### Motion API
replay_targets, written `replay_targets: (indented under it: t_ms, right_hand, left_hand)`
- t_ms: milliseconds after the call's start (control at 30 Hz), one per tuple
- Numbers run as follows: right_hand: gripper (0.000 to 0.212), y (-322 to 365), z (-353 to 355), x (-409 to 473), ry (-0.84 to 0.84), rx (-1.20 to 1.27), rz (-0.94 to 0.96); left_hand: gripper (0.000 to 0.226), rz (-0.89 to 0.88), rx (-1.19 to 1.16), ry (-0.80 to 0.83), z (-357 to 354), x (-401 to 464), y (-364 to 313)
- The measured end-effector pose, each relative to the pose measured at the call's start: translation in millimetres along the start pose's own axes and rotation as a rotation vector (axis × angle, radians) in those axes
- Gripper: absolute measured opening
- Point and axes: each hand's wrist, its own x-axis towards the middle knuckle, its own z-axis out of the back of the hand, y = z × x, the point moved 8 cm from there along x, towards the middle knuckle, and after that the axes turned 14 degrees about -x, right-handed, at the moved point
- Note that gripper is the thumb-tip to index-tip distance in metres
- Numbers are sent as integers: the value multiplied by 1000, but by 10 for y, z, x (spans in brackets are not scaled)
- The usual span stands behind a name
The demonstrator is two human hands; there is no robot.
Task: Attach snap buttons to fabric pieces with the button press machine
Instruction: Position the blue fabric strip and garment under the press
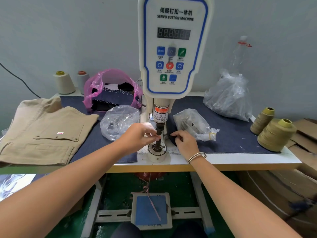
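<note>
Head view puts the white table (240, 160) across your whole front, most of it covered by a blue denim cloth (228, 134). At its middle stands the servo button machine (173, 48), and everything else sits around that. Left of the machine, your folded tan garment (44, 131) lies over the table's near left corner. Behind it, left of the machine's column, a pink bag (111, 90) holds dark fabric, with two pale thread cones (64, 83) further left against the wall. Right of the machine, at the back, a large clear bag (228, 98) slumps under an upturned clear bottle (238, 54). Two olive thread cones (276, 134) stand at the far right edge.

Closer in, a clear bag of metal snaps (120, 121) rests just left of the column, and a smaller clear bag (193, 124) just right of it. Below the table, under the machine, is a blue foot pedal (151, 210).

Your left hand (139, 134) reaches the gap between the upper punch (160, 128) and the lower die (157, 146), fingertips pinched together there; what they hold is too small to tell. Your right hand (185, 141), bangles at the wrist, pinches the edge of a dark fabric piece (172, 138) just right of the die.
</note>
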Motion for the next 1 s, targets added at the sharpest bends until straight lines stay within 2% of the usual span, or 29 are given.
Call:
replay_targets:
  t_ms: [67,267,433,500,600,633,700,767,833,900,967,1000]
  right_hand:
    - [26,-2,-1,0,1,4,0]
    - [25,7,1,0,10,-1,3]
    - [25,18,15,-9,8,2,-1]
    - [25,14,13,-8,11,7,-2]
    - [25,-10,3,-9,20,10,-14]
    - [26,-18,-2,-7,19,11,-16]
    - [26,-40,-2,-4,15,14,-18]
    - [26,-42,-10,3,17,9,-13]
    - [25,-37,-13,7,12,1,-5]
    - [25,-29,-12,4,7,-2,1]
    - [25,-21,-11,0,7,1,8]
    - [25,-16,-10,-3,6,2,12]
  left_hand:
    - [12,27,-43,11,4,6,35]
    - [9,81,-108,12,5,13,110]
    - [16,75,-37,33,-6,-11,169]
    - [20,13,102,10,111,-46,143]
    - [24,-176,522,-95,499,-191,109]
    - [26,-170,625,-149,678,-265,172]
    - [43,41,748,-244,1065,-442,451]
    - [72,370,833,-297,1425,-726,819]
    - [86,642,884,-316,1696,-1036,1098]
    - [64,763,839,-361,1854,-1242,1231]
    - [31,780,778,-388,1912,-1286,1243]
    - [25,790,760,-381,1911,-1278,1231]
